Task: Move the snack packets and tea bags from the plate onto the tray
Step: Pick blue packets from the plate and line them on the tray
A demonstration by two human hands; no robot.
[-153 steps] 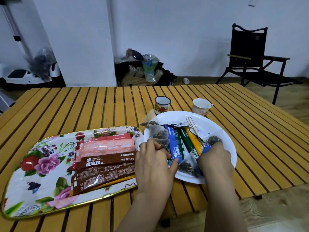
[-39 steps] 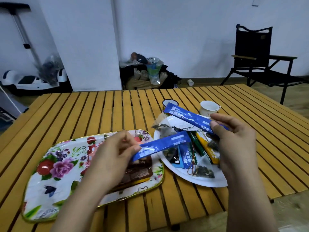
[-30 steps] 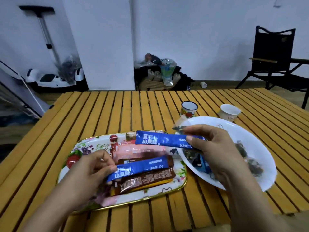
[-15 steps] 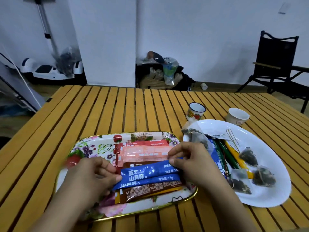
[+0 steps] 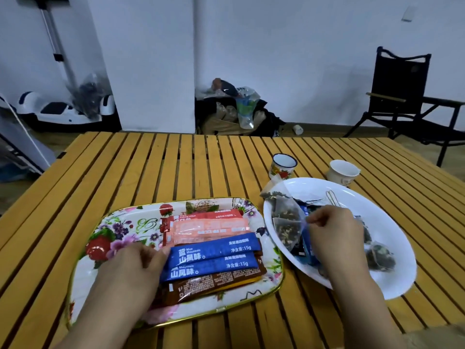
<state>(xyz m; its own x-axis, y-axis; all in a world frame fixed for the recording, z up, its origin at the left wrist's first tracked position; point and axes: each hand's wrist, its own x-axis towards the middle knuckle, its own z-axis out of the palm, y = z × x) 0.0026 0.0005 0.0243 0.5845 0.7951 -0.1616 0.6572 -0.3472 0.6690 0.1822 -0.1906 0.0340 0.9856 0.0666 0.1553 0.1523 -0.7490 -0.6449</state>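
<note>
The floral tray [image 5: 118, 222] holds pink packets [image 5: 211, 226], two blue packets [image 5: 216, 248] lying flat side by side, and a brown packet [image 5: 214, 283]. My left hand [image 5: 133, 270] rests on the tray with its fingers closed over the left ends of the two blue packets. To the right, on the white plate [image 5: 377, 210], are several mesh tea bags [image 5: 286, 220] and another blue packet [image 5: 308, 240]. My right hand [image 5: 332, 230] is over the plate, with thumb and finger pinching that packet's upper end. It hides the plate's middle.
Two small cups, an enamel cup [image 5: 283, 167] and a white cup [image 5: 342, 172], stand just behind the plate on the slatted wooden table [image 5: 176, 167]. A black folding chair [image 5: 402, 96] stands beyond the table's far right corner. Bags lie against the wall.
Both hands carried two blue packets from the plate and laid them on the tray. My right hand then let go and returned to the plate, where it pinches another blue packet.
</note>
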